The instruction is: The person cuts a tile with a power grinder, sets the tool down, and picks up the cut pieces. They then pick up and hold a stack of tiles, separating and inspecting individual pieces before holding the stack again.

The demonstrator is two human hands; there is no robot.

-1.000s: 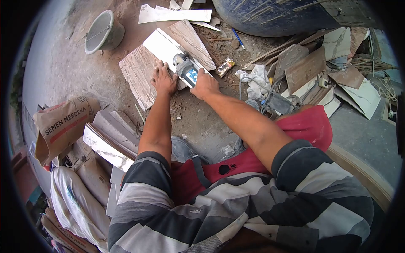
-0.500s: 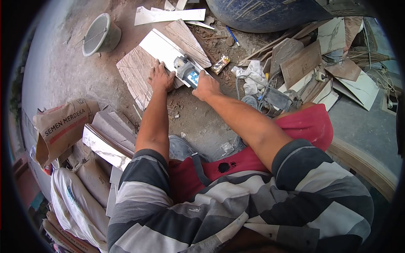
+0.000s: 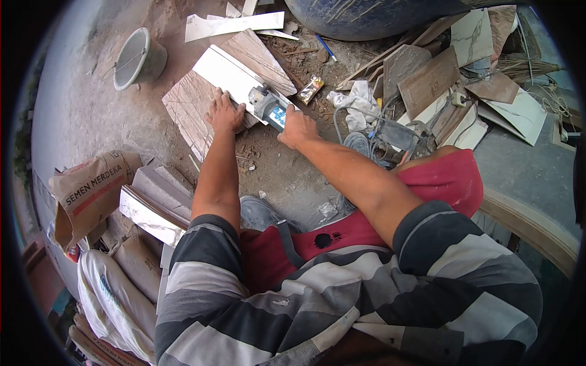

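My right hand [image 3: 299, 127] is wrapped around the body of an angle grinder [image 3: 276, 114], which has a blue-and-white label. The grinder's head rests over a white tile [image 3: 223, 68]; its disc is hard to make out. My left hand [image 3: 224, 114] lies with fingers spread on the lower left edge of that tile, close to the grinder. Beneath the white tile are brownish, scratched tiles [image 3: 190, 105] on the dirt floor.
A grey bucket [image 3: 152, 64] stands upper left, near white tile offcuts [image 3: 235, 25]. A blue pen [image 3: 326, 47] and small packet [image 3: 311, 89] lie beyond the tiles. Tile pieces [image 3: 430, 82] lean at right beside a white cloth [image 3: 360, 107]. Cement bags [image 3: 94, 189] sit at left.
The whole view has shifted slightly. Against the white tile, the grinder and my right hand have slid a little toward the lower right; my left hand stays on the tile.
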